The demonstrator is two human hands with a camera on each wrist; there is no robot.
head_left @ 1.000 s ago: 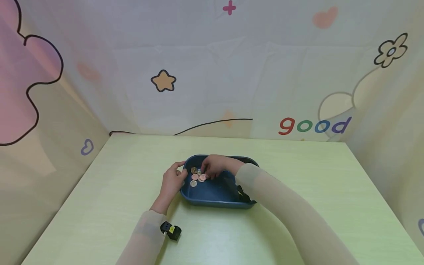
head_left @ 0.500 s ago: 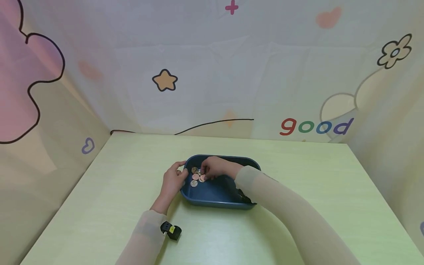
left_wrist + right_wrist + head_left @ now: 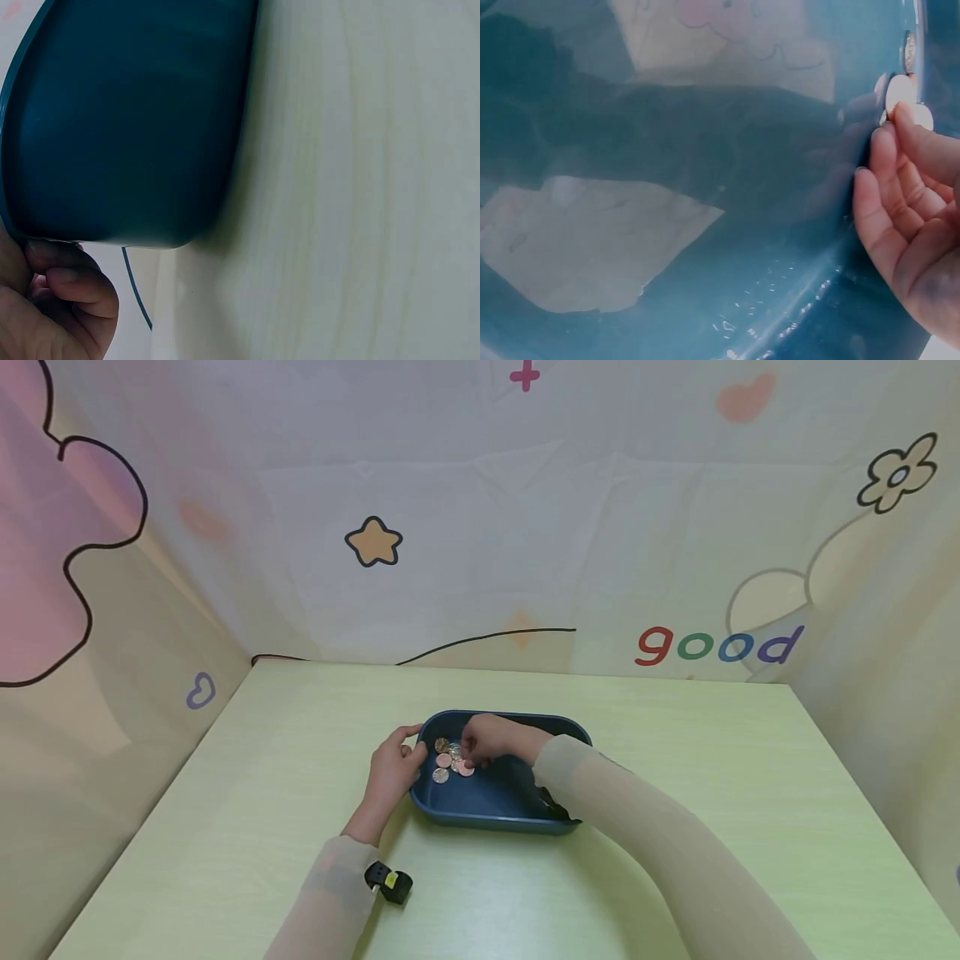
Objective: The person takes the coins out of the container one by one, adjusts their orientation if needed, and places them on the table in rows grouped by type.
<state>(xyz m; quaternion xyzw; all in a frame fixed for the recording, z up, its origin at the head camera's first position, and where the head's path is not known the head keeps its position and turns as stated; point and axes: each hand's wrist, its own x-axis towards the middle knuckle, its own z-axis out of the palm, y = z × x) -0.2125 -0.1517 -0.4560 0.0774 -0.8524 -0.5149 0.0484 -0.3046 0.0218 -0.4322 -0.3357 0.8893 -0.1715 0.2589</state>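
Observation:
A dark blue tray (image 3: 487, 820) with rounded corners stands on the table. Several silver and copper-coloured coins (image 3: 444, 761) lie at its left end, some overlapping. My left hand (image 3: 390, 770) grips the tray's left rim; in the left wrist view its curled fingers (image 3: 82, 289) sit against the edge. My right hand (image 3: 491, 737) reaches down into the tray, fingertips at the right side of the coins. In the right wrist view, its thumb and forefinger pinch a pale coin (image 3: 900, 91), with other coins close by. The right hand partly covers the coins in the head view.
The pale green table (image 3: 225, 827) spreads around the tray. A printed cloth (image 3: 465, 543) rises behind and at both sides. A small black device (image 3: 390, 882) is strapped to the left sleeve. The right sleeve (image 3: 645, 818) crosses the tray's right end.
My right hand has shifted slightly to the right at the coins. A copper-coloured coin beneath its fingertips has slid a little right and nearer. The left hand keeps its hold on the tray.

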